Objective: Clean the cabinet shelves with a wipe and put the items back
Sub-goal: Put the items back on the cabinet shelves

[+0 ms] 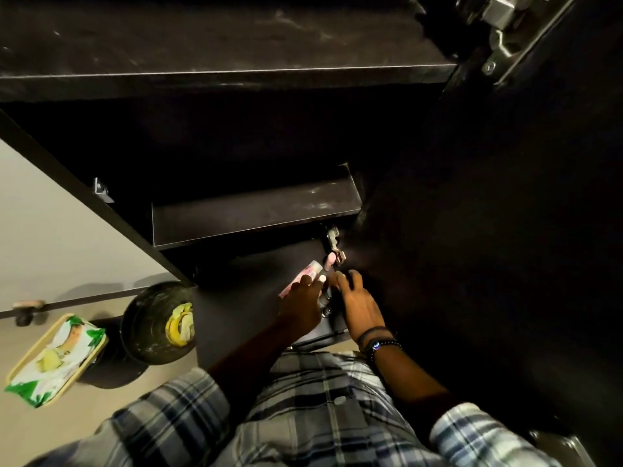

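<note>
Black cabinet (236,136): at the right end of its bottom shelf (242,298), below the hinge (333,244), your left hand (303,299) grips a pink tube (305,274). Your right hand (360,306) is just beside it, fingers spread and loose, holding nothing. The wipes pack (54,358) lies in a tray (92,357) on the floor, far left

- Left hand (300,298) lies over a pink tube (305,273) on the bottom shelf (242,298); grip unclear.
- Right hand (360,306), fingers spread, is just beside it.
- Wipes pack (54,362) lies in a tray (35,347) on the floor, near a bin (148,328) holding banana peel (178,326).
</note>
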